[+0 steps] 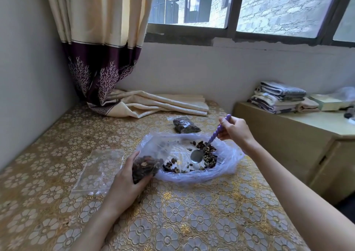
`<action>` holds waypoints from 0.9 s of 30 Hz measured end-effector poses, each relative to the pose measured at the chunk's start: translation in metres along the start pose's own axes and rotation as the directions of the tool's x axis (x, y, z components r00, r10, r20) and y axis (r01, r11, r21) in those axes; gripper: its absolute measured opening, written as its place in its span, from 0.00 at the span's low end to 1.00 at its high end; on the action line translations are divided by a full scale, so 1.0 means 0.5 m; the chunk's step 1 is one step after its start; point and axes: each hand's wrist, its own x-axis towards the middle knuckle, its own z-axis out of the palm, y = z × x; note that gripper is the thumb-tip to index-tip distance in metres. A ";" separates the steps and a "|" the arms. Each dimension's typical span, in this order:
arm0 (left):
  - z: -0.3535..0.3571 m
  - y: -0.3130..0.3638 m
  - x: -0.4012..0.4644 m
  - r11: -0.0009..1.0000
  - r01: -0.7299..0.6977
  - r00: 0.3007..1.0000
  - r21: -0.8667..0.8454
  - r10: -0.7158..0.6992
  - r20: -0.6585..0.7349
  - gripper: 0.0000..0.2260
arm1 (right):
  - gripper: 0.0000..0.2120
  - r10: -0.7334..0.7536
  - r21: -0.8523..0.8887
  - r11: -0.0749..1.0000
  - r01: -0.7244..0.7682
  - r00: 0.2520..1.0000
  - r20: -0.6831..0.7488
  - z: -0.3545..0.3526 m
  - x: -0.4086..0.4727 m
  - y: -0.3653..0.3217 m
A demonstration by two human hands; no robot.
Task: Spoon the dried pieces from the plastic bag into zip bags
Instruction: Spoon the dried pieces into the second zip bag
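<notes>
Dried dark brown pieces [208, 155] lie in the crumpled clear plastic bag [221, 172] mid-table; left hand [126, 181] grips a part-filled clear zip bag [146, 164], right hand [233, 128] pinches the purple-handled metal spoon [203, 150].

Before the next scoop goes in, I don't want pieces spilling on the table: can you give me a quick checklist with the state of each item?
1. Spoon held by right hand: ok.
2. Spoon bowl loaded: not ok, it looks empty.
3. Pieces left in the plastic bag to scoop: ok.
4. Zip bag gripped by left hand: ok.
5. Zip bag mouth open towards the spoon: cannot tell.
6. Zip bag over the plastic bag to catch spills: ok, its top edge reaches over the rim.
</notes>
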 end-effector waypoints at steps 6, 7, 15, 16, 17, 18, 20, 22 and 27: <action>0.000 0.014 0.006 0.980 0.080 0.984 -0.183 -0.107 -0.142 0.34 | 0.14 0.056 -0.081 0.995 -0.053 0.998 0.031 -0.016 0.008 0.017; 0.000 0.014 0.007 0.970 0.089 0.979 -0.228 -0.128 -0.159 0.33 | 0.14 0.074 -0.064 0.995 -0.072 0.996 0.039 -0.015 0.007 0.020; -0.002 0.004 0.012 0.922 0.106 0.951 -0.373 -0.204 -0.232 0.29 | 0.15 0.184 0.014 0.982 -0.190 0.968 0.171 0.007 -0.005 0.024; -0.001 0.003 0.012 0.923 0.106 0.951 -0.371 -0.203 -0.232 0.29 | 0.15 0.188 0.031 0.980 -0.196 0.968 0.165 0.011 -0.006 0.026; -0.002 0.001 0.012 0.923 0.105 0.951 -0.369 -0.202 -0.233 0.29 | 0.15 0.192 0.051 0.978 -0.202 0.969 0.158 0.016 -0.007 0.028; -0.002 0.000 0.012 0.923 0.105 0.951 -0.369 -0.201 -0.234 0.29 | 0.15 0.195 0.065 0.976 -0.207 0.969 0.152 0.020 -0.008 0.030; -0.002 -0.002 0.013 0.924 0.101 0.951 -0.369 -0.199 -0.238 0.29 | 0.15 0.201 0.073 0.974 -0.214 0.968 0.148 0.028 -0.012 0.034; -0.001 -0.003 0.013 0.925 0.097 0.951 -0.368 -0.195 -0.240 0.28 | 0.15 0.211 0.082 0.971 -0.224 0.967 0.143 0.036 -0.017 0.039; 0.003 -0.005 0.011 0.933 0.096 0.962 -0.346 -0.176 -0.210 0.29 | 0.15 0.285 0.182 0.933 -0.309 0.947 0.147 0.052 -0.030 0.050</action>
